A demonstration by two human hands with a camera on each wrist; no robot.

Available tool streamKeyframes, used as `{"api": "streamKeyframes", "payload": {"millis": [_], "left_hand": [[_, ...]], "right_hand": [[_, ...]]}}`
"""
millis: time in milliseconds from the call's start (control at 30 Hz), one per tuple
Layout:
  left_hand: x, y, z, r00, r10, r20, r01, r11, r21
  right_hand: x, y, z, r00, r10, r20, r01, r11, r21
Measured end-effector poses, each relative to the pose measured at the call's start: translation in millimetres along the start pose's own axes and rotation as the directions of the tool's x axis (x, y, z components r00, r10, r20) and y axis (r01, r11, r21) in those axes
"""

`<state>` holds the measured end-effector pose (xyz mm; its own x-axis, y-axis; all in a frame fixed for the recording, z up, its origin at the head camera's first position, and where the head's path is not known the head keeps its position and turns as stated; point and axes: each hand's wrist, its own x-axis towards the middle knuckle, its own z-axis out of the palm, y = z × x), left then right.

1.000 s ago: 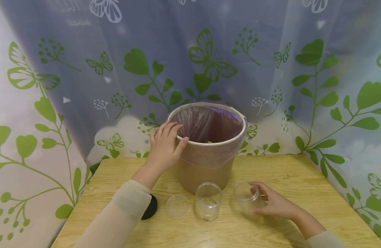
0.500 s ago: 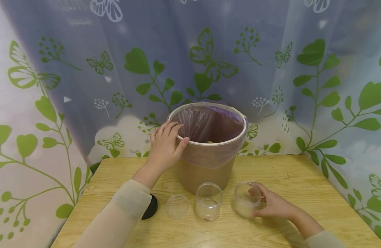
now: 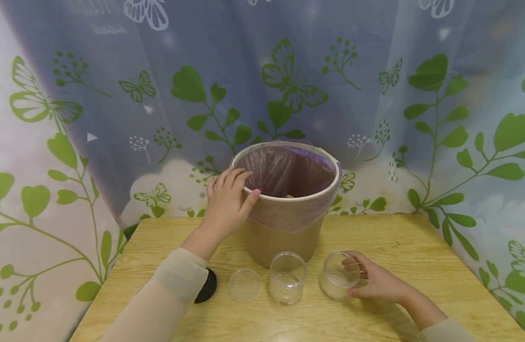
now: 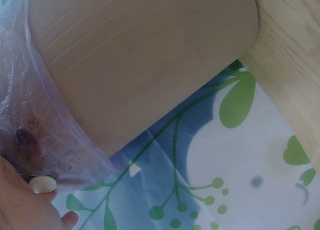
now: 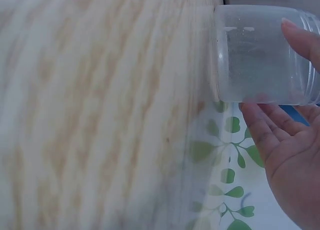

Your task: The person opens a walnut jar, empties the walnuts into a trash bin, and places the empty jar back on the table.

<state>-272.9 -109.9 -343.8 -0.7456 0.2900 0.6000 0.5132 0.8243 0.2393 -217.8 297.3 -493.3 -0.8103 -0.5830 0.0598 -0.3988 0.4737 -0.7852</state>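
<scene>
My left hand (image 3: 227,197) holds the rim of a brown trash can (image 3: 284,237), fingers over the edge and thumb at its front. A purplish plastic bag (image 3: 267,173) lines the can and folds down outside. In the left wrist view, the hand (image 4: 25,205) shows only at the lower left corner. My right hand (image 3: 379,280) holds a clear plastic jar (image 3: 337,287), fingers behind and thumb in front. The right wrist view shows this jar (image 5: 255,55) with its base at the wooden tabletop, between thumb and fingers. A second clear jar (image 3: 286,292) stands to its left.
A clear round lid (image 3: 244,286) lies flat left of the jars. Beside it, a round black object (image 3: 207,286) is partly covered by the left sleeve (image 3: 160,299). The wooden table (image 3: 373,237) backs onto a butterfly-and-leaf patterned curtain (image 3: 365,118).
The jar at my right hand has shifted slightly and its rim sits a touch lower. My left hand on the trash can has not moved.
</scene>
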Motion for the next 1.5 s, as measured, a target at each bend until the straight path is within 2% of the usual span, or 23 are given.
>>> {"api": "streamKeyframes", "payload": {"millis": [333, 1233, 1500], "left_hand": [[-0.8, 1.4, -2.3, 1.0, -0.005, 0.005, 0.005, 1.0, 0.002], [0.7, 2.5, -2.6, 1.0, -0.002, 0.008, 0.002, 1.0, -0.011], [0.1, 2.2, -3.1, 1.0, -0.011, 0.019, 0.011, 1.0, -0.012]], "right_hand": [[2.5, -2.3, 2.7, 1.0, 0.0, 0.005, 0.0, 0.999, 0.033], [1.4, -4.7, 7.0, 1.0, 0.02, -0.006, -0.02, 1.0, 0.019], [-0.7, -0.9, 6.9, 1.0, 0.019, -0.004, -0.019, 0.999, 0.043]]}}
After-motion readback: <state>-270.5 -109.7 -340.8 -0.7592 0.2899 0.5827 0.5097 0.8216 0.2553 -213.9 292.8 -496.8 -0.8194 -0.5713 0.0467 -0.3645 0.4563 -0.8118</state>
